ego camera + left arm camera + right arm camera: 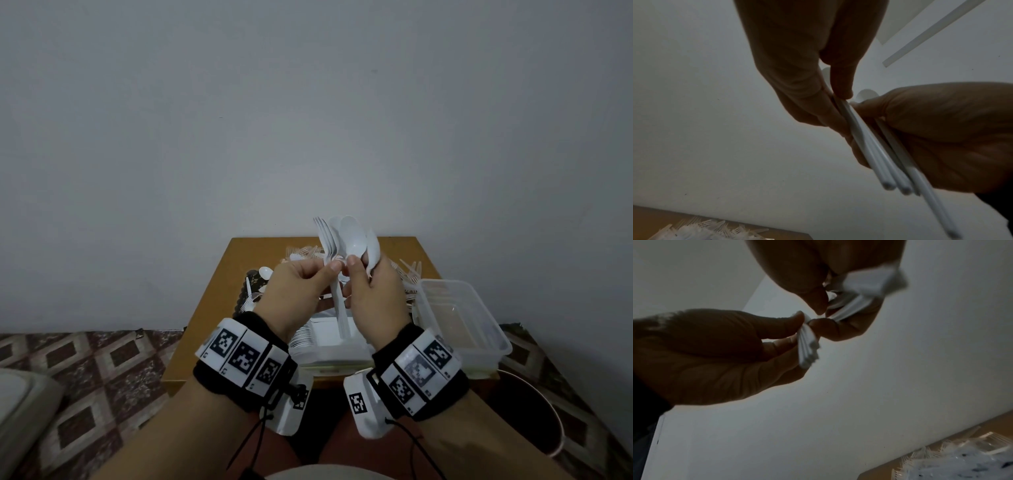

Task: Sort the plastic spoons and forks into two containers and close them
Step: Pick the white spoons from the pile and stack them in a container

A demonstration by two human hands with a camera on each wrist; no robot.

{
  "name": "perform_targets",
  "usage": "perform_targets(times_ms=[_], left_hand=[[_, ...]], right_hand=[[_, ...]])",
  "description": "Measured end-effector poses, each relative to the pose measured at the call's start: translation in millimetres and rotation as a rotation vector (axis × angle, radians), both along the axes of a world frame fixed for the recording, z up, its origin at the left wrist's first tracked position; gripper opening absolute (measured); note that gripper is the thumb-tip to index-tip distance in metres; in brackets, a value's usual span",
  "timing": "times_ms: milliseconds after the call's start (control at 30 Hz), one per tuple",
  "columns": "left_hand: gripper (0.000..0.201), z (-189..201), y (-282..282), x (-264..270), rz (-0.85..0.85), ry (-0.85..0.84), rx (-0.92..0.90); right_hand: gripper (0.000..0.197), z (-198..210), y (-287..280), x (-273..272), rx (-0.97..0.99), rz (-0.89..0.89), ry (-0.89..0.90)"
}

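Both hands are raised above the small wooden table. My left hand pinches a few white plastic forks by their necks, tines up. Touching it, my right hand grips a bunch of white spoons, bowls up. The handles hang down between the palms. In the left wrist view my left hand and right hand clasp the handles. From the right wrist, the left hand pinches fork handles while the right hand holds the spoon handles.
A clear open container stands at the table's right edge. A second container holding spoons sits below my hands. Loose forks lie at the back. Spoons rest on a black mat. A dark round bin stands on the patterned floor.
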State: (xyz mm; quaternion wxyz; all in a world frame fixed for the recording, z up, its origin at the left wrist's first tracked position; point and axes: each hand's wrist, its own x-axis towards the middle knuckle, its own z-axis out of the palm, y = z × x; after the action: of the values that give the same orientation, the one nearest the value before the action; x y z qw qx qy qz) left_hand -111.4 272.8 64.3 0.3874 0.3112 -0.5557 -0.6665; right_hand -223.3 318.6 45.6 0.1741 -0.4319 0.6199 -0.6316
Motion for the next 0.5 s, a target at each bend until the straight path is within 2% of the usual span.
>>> perform_targets(times_ms=[100,200,300,500], left_hand=[[0.026,0,-2,1,0.018,-0.020,-0.013],[0.028,0,-2,1,0.044,-0.025,-0.006],[0.031,-1,-2,0,0.062,-0.023,0.003],[0.029,1,-3,1,0.099,0.050,0.041]], right_hand=[[0.017,2,3,5,-0.026,-0.024,0.067],[0.012,0,4,10,-0.051,-0.029,0.075],[0.022,-4,1,12,-0.042,-0.031,0.065],[0.023,-4,-1,10,-0.053,0.067,0.059]])
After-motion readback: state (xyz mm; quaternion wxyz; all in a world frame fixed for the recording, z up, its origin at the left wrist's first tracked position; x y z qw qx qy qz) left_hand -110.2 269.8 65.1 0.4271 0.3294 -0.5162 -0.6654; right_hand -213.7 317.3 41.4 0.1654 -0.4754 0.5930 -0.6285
